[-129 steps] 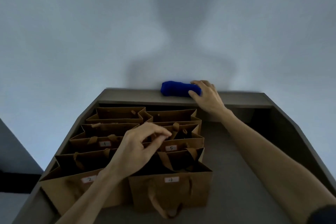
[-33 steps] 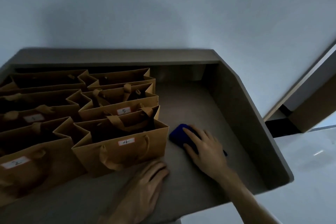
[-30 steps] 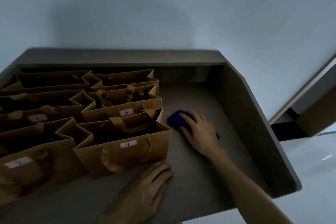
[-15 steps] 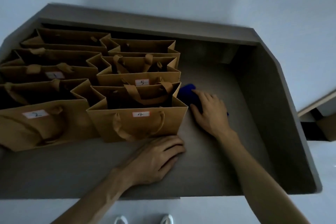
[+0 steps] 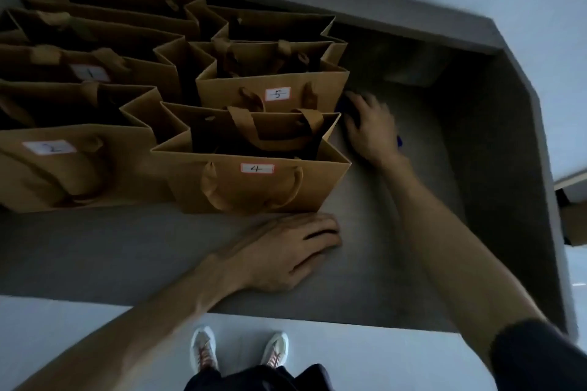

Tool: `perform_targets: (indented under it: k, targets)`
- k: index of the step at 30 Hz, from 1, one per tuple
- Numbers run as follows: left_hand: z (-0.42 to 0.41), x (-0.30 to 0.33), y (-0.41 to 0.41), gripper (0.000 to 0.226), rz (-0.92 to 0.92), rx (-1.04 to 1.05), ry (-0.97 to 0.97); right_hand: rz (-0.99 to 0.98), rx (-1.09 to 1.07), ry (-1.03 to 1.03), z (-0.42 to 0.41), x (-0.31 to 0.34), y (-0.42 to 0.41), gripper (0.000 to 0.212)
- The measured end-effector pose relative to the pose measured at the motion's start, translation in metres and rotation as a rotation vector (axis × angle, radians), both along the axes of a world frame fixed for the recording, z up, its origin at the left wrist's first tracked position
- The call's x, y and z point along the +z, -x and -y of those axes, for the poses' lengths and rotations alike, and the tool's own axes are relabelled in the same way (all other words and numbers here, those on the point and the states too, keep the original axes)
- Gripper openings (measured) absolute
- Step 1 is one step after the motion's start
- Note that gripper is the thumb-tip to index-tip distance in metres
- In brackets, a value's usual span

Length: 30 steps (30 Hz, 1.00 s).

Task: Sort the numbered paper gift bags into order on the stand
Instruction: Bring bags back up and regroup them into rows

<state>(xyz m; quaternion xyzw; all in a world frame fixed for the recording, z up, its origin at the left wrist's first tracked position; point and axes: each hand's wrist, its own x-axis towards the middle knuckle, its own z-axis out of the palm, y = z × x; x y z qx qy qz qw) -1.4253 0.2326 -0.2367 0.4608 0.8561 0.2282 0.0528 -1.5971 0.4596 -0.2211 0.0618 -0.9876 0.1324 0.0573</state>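
Standing upright on the grey stand (image 5: 444,187), the brown paper gift bags occupy its left and centre in two columns running from the front edge toward the back wall. Bag 4 (image 5: 254,184) sits nearest the front edge in the right column, with bag 5 (image 5: 273,89) directly behind it; bag 2 (image 5: 73,168) sits nearest the front in the left column, with bag 1 (image 5: 92,73) behind it. Further bags stand at the back, and their labels are not visible. The right side of the stand is bare. The left hand (image 5: 286,251) lies palm down, fingers spread flat on the stand surface just in front of bag 4, holding nothing. The right hand (image 5: 370,130) presses down over a blue object (image 5: 399,140), mostly hidden, just beside the right side panels of bags 4 and 5; whether the fingers grip it cannot be told. The numbers as placed are not in sequence, so sorting appears not yet begun. The bags are likely light, open-topped, and thin-walled: stiff enough to stand, but easily creased or crushed. Take hold by both ribbon handles together, or by the folded top rim. Lift clear rather than dragging, because adjacent side gussets touch and may catch.
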Motion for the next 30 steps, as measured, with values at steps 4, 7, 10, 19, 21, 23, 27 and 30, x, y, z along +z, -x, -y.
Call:
perform_targets:
  k: [4, 7, 10, 19, 21, 23, 27, 30]
  targets:
    - [0.000, 0.004, 0.000, 0.041, 0.038, 0.007, -0.024, 0.060, -0.131, -0.066, 0.002, 0.002, 0.050, 0.055]
    - [0.000, 0.006, 0.001, 0.039, 0.051, 0.002, -0.039, 0.092, -0.155, -0.071, -0.001, 0.007, 0.061, 0.057]
    - [0.001, 0.007, 0.001, 0.038, 0.051, -0.003, -0.040, 0.075, -0.173, -0.050, -0.012, 0.010, 0.061, 0.053]
    - [-0.004, 0.005, -0.002, 0.040, 0.001, -0.005, -0.005, 0.040, -0.366, -0.026, -0.105, 0.005, 0.016, 0.050]
    - [-0.005, 0.004, -0.003, 0.042, -0.023, -0.010, 0.020, 0.018, -0.384, -0.016, -0.100, 0.005, 0.000, 0.050]
    - [-0.005, 0.003, -0.003, 0.042, -0.032, -0.015, 0.029, -0.013, -0.412, 0.018, -0.093, 0.005, -0.026, 0.049]
    - [-0.004, -0.001, -0.002, 0.041, -0.054, -0.016, 0.000, -0.040, -0.416, 0.076, -0.074, 0.004, -0.121, 0.046]
    - [-0.004, -0.003, -0.001, 0.041, -0.048, -0.013, -0.025, -0.077, -0.377, 0.056, -0.056, 0.003, -0.204, 0.046]
